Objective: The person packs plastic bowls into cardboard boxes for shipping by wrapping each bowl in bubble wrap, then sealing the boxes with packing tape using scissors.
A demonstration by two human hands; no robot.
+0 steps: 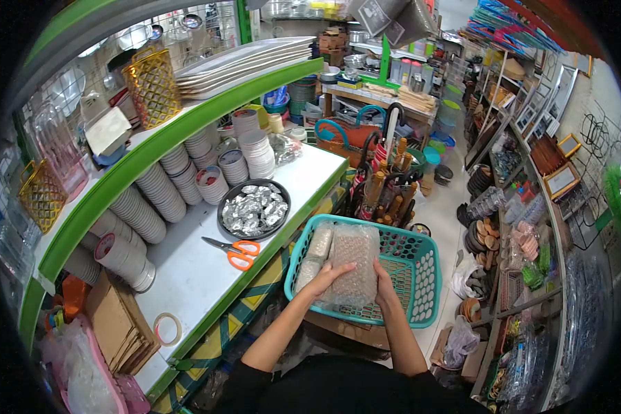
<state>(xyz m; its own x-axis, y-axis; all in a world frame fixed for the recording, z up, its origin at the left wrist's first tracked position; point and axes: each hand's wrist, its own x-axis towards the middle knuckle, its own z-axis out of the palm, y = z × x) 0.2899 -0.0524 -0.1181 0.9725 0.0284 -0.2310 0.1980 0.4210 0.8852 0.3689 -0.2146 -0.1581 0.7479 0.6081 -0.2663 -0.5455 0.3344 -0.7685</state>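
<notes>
Both hands grip one bubble-wrapped package [354, 259], a tall, soft-cornered block whose clear wrap is dimpled all over. The left hand [330, 274] is clamped on its lower left side with fingers spread across the front. The right hand [385, 283] is closed along its lower right edge. The package stands upright inside a teal plastic basket [410, 265], which is rectangular with rounded corners and perforated mesh walls.

Two more wrapped bundles [319, 243] of the same bubbly material lie against the basket's left wall, just beside the held package.

To the left, a white surface [200, 276] with a green edge carries:
- one pair of scissors [233, 250] with orange plastic handles and metal blades, lying flat
- one round dark tray [221, 212] heaped with crinkled silver foil pieces [254, 207], too many to count
- one thin ring of tape [167, 329] near the front edge
- a stack of flat brown cardboard sheets [121, 324] next to the tape
- several leaning stacks of round pale bowls [152, 200] along the back
</notes>
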